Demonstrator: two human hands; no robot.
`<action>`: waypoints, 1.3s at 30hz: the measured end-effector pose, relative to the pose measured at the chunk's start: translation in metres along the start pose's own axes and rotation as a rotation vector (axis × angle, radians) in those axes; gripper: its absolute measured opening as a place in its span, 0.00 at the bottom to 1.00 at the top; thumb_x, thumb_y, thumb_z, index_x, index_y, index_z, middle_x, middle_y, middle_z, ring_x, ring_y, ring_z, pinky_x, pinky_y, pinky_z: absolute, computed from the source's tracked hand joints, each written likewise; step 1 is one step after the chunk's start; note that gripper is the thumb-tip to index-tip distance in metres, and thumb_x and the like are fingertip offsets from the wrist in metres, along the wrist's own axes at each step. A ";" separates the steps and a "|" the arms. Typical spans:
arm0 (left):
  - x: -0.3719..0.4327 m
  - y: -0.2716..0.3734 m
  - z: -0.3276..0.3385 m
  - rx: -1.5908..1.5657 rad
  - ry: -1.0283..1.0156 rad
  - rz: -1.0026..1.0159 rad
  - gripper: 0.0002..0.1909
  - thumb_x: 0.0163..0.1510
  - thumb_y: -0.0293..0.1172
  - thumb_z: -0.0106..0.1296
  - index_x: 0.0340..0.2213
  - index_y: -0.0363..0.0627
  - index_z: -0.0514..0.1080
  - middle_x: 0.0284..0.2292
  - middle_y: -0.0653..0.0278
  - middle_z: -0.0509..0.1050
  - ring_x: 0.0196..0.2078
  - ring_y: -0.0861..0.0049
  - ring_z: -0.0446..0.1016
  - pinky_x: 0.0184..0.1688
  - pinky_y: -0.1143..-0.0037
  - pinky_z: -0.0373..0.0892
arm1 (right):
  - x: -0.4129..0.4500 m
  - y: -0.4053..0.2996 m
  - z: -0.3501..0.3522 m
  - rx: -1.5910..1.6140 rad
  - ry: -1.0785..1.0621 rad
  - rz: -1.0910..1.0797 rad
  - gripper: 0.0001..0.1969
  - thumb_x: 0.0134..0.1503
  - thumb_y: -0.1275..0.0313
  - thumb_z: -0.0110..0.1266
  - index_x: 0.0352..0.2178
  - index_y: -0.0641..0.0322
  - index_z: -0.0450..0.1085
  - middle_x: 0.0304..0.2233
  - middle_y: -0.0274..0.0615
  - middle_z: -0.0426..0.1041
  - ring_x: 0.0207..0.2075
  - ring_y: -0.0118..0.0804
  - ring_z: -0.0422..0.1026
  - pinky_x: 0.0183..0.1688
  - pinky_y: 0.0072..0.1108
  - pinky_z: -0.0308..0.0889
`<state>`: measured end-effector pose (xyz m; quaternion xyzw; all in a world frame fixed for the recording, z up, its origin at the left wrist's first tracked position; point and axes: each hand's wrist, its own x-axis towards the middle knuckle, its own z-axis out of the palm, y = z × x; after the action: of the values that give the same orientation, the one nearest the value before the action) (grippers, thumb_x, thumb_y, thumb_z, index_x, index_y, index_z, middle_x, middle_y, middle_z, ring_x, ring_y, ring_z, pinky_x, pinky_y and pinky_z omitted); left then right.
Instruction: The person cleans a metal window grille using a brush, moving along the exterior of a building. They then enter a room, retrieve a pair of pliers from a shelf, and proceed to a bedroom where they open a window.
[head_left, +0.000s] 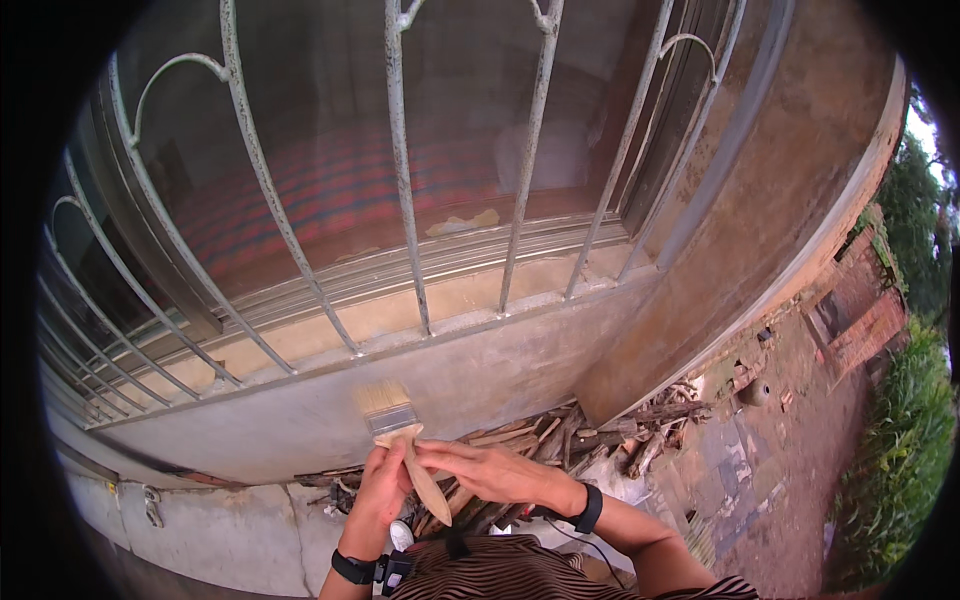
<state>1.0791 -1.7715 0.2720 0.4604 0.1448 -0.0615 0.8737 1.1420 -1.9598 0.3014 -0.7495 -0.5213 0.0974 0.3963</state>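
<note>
A flat paintbrush (411, 442) with a wooden handle, metal ferrule and pale bristles is held up in front of a grey plastered wall (480, 367) under a window. My left hand (385, 480) grips the brush near the base of its handle. From the right, my right hand (469, 465) reaches in, its fingers at the upper handle beside the ferrule; whether they press on it is hard to tell. The bristles point up toward the wall; whether they touch it cannot be told. The handle's end slants down to the right.
Painted metal window bars (405, 180) rise above a narrow sill (465, 292). Split firewood (555, 442) lies piled at the wall's foot. A brown wall (720, 247) juts out at the right. Lower left stands a cracked concrete ledge (217, 532). Green plants (892, 450) grow at far right.
</note>
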 end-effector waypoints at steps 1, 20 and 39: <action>-0.011 0.010 -0.004 0.016 0.036 0.036 0.17 0.58 0.38 0.36 0.41 0.36 0.60 0.31 0.56 0.71 0.34 0.69 0.72 0.36 0.72 0.69 | 0.004 -0.003 -0.014 -0.007 0.151 0.036 0.23 0.45 0.82 0.47 0.45 0.56 0.60 0.46 0.44 0.65 0.36 0.46 0.71 0.35 0.25 0.70; -0.071 0.087 -0.078 0.046 0.462 0.672 0.09 0.57 0.30 0.35 0.37 0.39 0.60 0.20 0.65 0.65 0.15 0.84 0.62 0.17 0.82 0.61 | 0.221 -0.158 -0.052 0.753 0.177 -0.227 0.18 0.58 0.69 0.38 0.48 0.70 0.56 0.48 0.53 0.61 0.48 0.39 0.64 0.42 0.24 0.66; -0.080 0.158 -0.151 0.306 0.808 0.934 0.08 0.53 0.28 0.45 0.31 0.36 0.70 0.12 0.70 0.62 0.13 0.87 0.58 0.14 0.84 0.54 | 0.177 -0.147 -0.118 0.428 1.218 -0.572 0.08 0.56 0.76 0.41 0.37 0.69 0.64 0.29 0.44 0.71 0.27 0.27 0.70 0.25 0.13 0.64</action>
<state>1.0118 -1.5600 0.3400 0.5815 0.2365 0.4847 0.6091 1.1819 -1.8453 0.5298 -0.4099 -0.3528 -0.3471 0.7662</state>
